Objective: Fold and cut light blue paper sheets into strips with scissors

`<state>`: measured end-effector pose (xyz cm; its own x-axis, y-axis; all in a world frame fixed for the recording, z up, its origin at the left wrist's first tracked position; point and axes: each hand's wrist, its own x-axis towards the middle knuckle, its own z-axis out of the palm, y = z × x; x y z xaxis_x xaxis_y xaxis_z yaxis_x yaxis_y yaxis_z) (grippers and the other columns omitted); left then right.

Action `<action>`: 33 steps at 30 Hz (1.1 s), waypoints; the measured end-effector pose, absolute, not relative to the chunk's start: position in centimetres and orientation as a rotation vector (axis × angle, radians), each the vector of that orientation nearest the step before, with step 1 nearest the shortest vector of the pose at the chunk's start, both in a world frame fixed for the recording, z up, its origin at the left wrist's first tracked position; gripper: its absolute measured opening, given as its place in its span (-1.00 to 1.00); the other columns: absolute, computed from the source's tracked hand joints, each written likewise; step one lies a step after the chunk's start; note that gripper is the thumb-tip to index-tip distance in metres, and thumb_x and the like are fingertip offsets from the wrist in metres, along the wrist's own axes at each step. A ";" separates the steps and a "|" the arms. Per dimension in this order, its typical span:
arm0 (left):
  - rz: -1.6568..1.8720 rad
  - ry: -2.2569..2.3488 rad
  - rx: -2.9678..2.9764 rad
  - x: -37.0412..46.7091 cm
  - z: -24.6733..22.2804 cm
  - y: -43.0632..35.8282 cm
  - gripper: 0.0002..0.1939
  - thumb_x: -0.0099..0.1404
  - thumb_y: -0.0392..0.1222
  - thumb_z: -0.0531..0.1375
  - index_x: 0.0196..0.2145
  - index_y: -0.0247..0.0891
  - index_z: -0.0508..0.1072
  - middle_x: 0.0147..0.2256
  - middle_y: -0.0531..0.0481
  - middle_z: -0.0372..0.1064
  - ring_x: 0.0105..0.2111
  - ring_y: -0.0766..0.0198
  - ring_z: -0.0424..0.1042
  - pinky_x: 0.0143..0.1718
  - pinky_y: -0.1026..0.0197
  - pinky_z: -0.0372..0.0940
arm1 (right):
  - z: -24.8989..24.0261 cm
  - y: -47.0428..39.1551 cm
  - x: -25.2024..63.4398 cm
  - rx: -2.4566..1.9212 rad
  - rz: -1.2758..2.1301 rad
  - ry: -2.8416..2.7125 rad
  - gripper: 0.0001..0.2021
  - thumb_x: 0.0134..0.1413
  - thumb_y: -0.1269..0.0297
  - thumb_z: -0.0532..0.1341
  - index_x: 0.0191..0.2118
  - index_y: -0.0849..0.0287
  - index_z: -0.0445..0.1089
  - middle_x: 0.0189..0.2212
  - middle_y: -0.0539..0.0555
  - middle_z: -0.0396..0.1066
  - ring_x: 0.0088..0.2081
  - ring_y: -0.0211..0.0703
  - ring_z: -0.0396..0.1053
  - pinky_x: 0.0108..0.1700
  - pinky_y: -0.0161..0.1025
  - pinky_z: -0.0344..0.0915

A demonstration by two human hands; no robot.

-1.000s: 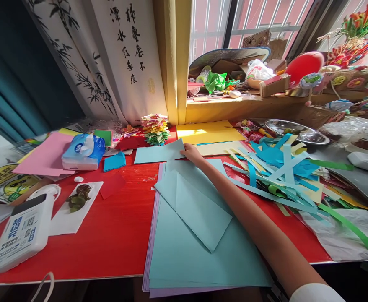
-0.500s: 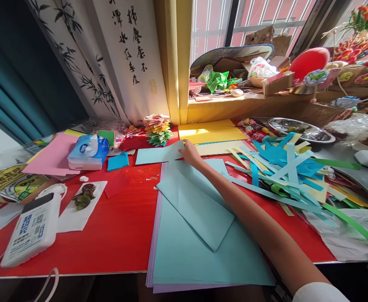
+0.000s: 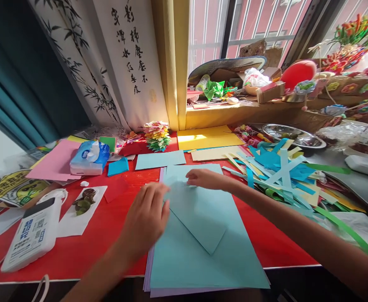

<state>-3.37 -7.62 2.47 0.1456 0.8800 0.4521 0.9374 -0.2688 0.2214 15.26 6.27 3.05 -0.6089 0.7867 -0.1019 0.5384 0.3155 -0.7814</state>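
Note:
A light blue sheet stack (image 3: 177, 268) lies at the front of the red table, with lilac sheets under it. On top rests a folded light blue paper (image 3: 203, 222), set at a slant. My left hand (image 3: 148, 214), somewhat blurred, hovers at the folded paper's left edge, fingers stretched and thumb apart. Above the upper part of the stack is my right hand (image 3: 203, 178), its fingers loosely bent and nothing visible in them. Beyond the stack, a light blue paper strip (image 3: 160, 160) lies flat on the table.
Cut paper strips (image 3: 284, 167) are heaped at right, by a metal bowl (image 3: 297, 136). Yellow paper (image 3: 207, 137) and a folded-paper stack (image 3: 157, 136) lie at the back. A tissue pack (image 3: 89, 158) and a white device (image 3: 33, 235) are on the left.
My right hand has let go of the light blue strip and come back toward me over the stack. My left hand has come into view from below.

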 end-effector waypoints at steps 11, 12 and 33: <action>-0.603 -1.995 -2.422 -3.4 -2.2 0.5 -0.47 0.28 0.11 -0.07 0.09 -0.26 0.12 0.04 -0.19 0.18 0.05 0.04 0.12 0.04 -0.03 0.09 | -0.9 4.9 17.2 -0.987 1.617 -1.782 -0.71 0.00 0.29 0.16 -0.10 0.15 0.30 -0.20 0.09 0.43 -0.16 -0.19 0.36 -0.04 -0.15 0.24; -0.625 -1.998 -2.427 -3.4 -2.2 0.4 -0.47 0.28 0.10 -0.06 0.09 -0.26 0.11 0.04 -0.18 0.17 0.05 0.06 0.12 0.05 -0.02 0.08 | -1.2 4.8 17.1 -0.971 1.627 -1.755 -0.71 -0.01 0.28 0.17 -0.10 0.15 0.30 -0.19 0.09 0.42 -0.16 -0.19 0.37 -0.05 -0.15 0.25; -0.681 -2.008 -2.574 -3.5 -2.3 0.2 -0.42 0.28 0.14 -0.11 0.18 -0.16 -0.01 0.17 -0.10 0.02 0.17 0.09 0.01 0.13 0.01 0.02 | -0.2 2.7 16.7 -0.740 1.921 -1.145 -0.72 -0.07 0.38 0.22 -0.16 0.17 0.35 -0.09 0.13 0.36 0.00 -0.13 0.29 0.10 -0.15 0.19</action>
